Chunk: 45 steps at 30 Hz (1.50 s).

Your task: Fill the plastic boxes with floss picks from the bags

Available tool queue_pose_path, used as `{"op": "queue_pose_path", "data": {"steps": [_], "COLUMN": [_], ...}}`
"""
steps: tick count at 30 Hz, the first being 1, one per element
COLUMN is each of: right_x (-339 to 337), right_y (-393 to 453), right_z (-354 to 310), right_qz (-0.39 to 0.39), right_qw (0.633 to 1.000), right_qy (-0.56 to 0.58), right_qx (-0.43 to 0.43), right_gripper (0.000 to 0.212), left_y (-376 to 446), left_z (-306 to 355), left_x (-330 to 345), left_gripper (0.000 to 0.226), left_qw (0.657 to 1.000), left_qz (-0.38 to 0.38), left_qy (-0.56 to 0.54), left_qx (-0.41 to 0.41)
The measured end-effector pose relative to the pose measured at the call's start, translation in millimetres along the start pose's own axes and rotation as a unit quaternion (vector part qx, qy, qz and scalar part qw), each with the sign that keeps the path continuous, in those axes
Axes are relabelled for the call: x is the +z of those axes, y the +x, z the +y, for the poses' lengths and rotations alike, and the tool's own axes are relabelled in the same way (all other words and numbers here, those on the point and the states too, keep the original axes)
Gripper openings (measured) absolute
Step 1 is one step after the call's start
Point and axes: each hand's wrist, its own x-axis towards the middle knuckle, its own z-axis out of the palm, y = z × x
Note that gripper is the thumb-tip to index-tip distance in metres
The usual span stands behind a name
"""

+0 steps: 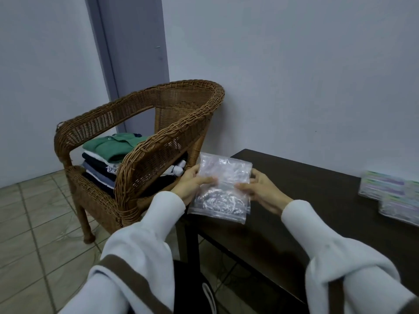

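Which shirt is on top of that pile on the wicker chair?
The green shirt, collar showing, lies on top of the pile on the wicker chair. The folded clothes beneath it are white, dark navy and grey-blue.

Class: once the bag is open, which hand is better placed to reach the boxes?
Probably the right hand: the boxes lie on the table's right side; both hands grip the bag.
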Motion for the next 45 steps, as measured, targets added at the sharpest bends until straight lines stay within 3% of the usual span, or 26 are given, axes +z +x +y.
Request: {"op": "queue_pose_path", "data": {"steps": [5, 10, 14, 16, 18, 20, 23, 25, 27, 29, 32, 34, 37, 40, 43, 45], "right_x": [15.3, 35.4, 58.9, 74.4, 87.7, 95.9, 110.2, 122.8, 134.2, 145.0, 150.6, 150.3, 150.1, 153.2, 154.1, 153.9], "right_y": [0.8, -2.3, -1.8, -5.4, -11.0, -16.0, -24.8, -30.6, -34.3, -38.8, -41.8, -44.8, -47.8, -48.9, -48.5, -50.8], "right_z": [-1.5, 3.0, 10.5, 12.0, 17.1, 23.0, 33.8, 45.6, 55.9, 65.0, 74.2, 79.6, 90.0, 98.6, 100.9, 103.4], "right_qz": [0.073, 0.109, 0.11, 0.078, 0.03, -0.018, -0.115, -0.137, -0.112, -0.066, -0.014, -0.002, 0.024, 0.051, 0.059, 0.064], "right_qw": [0.994, 0.963, 0.886, 0.866, 0.871, 0.891, 0.936, 0.932, 0.882, 0.8, 0.711, 0.676, 0.65, 0.648, 0.637, 0.639], "right_qy": [-0.025, -0.179, -0.35, -0.385, -0.388, -0.368, -0.285, -0.316, -0.449, -0.592, -0.699, -0.732, -0.751, -0.75, -0.757, -0.753], "right_qx": [-0.072, -0.17, -0.283, -0.31, -0.301, -0.265, -0.171, -0.117, -0.084, -0.072, -0.075, -0.088, -0.115, -0.125, -0.134, -0.145], "right_gripper": [0.037, 0.028, 0.03, 0.028, 0.028, 0.035, 0.054, 0.068, 0.081, 0.088, 0.086, 0.083, 0.085, 0.086, 0.087, 0.086], "left_y": [-13.3, -27.7, -39.7, -50.2, -63.0, -72.8, -88.8, -101.7, -110.6, -118.4, -130.8, -138.2, -147.7, -156.5, -161.6, -163.9], "left_z": [-3.9, -10.5, -10.1, -6.6, -8.0, -12.1, -20.6, -27.8, -34.1, -42.3, -52.8, -66.0, -94.1, -120.4, -139.9, -152.2], "left_x": [-10.7, -28.2, -45.5, -53.6, -64.5, -77.4, -96.7, -106.3, -111.0, -115.2, -111.5, -108.2, -107.2, -104.0, -99.1, -99.3], "left_gripper": [0.036, 0.032, 0.062, 0.051, 0.029, 0.023, 0.029, 0.041, 0.045, 0.042, 0.035, 0.029, 0.033, 0.046, 0.057, 0.076], "left_qw": [0.991, 0.987, 0.975, 0.981, 0.984, 0.985, 0.983, 0.977, 0.968, 0.957, 0.938, 0.928, 0.916, 0.892, 0.886, 0.889], "left_qz": [-0.003, 0.043, 0.047, 0.055, 0.081, 0.101, 0.137, 0.173, 0.22, 0.272, 0.33, 0.344, 0.359, 0.355, 0.31, 0.254], "left_qy": [0.05, -0.099, -0.18, -0.146, -0.114, -0.076, -0.006, 0.02, 0.026, 0.036, 0.083, 0.132, 0.171, 0.258, 0.299, 0.299], "left_qx": [-0.128, -0.12, -0.122, -0.111, -0.111, -0.116, -0.121, -0.126, -0.121, -0.099, -0.059, -0.048, -0.059, -0.104, -0.172, -0.236]}}
